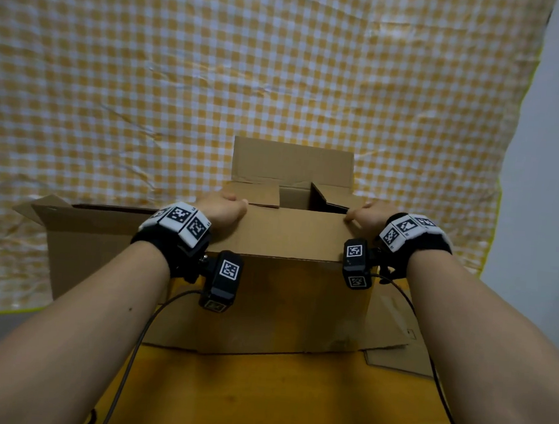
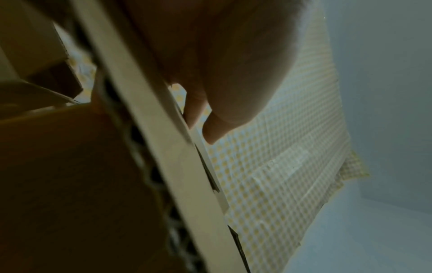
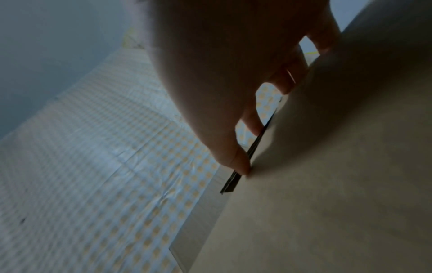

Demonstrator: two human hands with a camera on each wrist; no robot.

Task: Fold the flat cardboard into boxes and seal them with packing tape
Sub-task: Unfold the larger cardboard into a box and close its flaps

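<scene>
A brown cardboard box [image 1: 284, 306] stands upright on the table in front of me. Its near flap [image 1: 289, 236] lies folded over the opening. My left hand [image 1: 225, 207] grips that flap's far left corner, and my right hand [image 1: 368, 215] grips its far right corner. In the left wrist view the fingers [image 2: 210, 129] curl over the flap's edge [image 2: 168, 147]. In the right wrist view the thumb and fingers [image 3: 236, 158] pinch the flap [image 3: 327, 166] at its edge. The far flap [image 1: 292, 161] stands upright. The two side flaps [image 1: 256, 193] are turned inward below it.
A second open cardboard box [image 1: 95, 241] stands to the left, touching the first. Flat cardboard [image 1: 392, 334] lies under and to the right of the box. The wooden table [image 1: 273, 395] runs toward me. A yellow checked cloth [image 1: 248, 75] hangs behind. Cables trail from both wrist cameras.
</scene>
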